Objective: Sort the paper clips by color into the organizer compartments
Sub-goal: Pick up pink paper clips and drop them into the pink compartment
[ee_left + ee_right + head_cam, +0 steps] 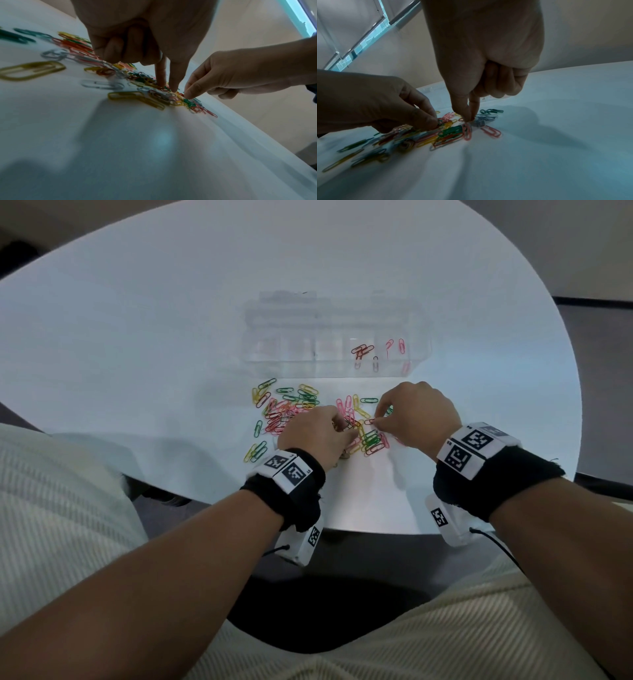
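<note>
A pile of paper clips in red, green, yellow, pink and silver lies on the white table in front of a clear organizer. One organizer compartment holds red clips; the rightmost holds pink clips. My right hand pinches a red clip between thumb and forefinger at the pile's right part, its other fingers curled. My left hand has thumb and forefinger tips together, pinching a clip in the pile just left of the right hand. That clip's colour is hidden.
The round white table stretches wide to the left and behind the organizer. Its near edge runs just under my wrists. Loose yellow and green clips lie at the pile's near left. The organizer's left compartments look bare.
</note>
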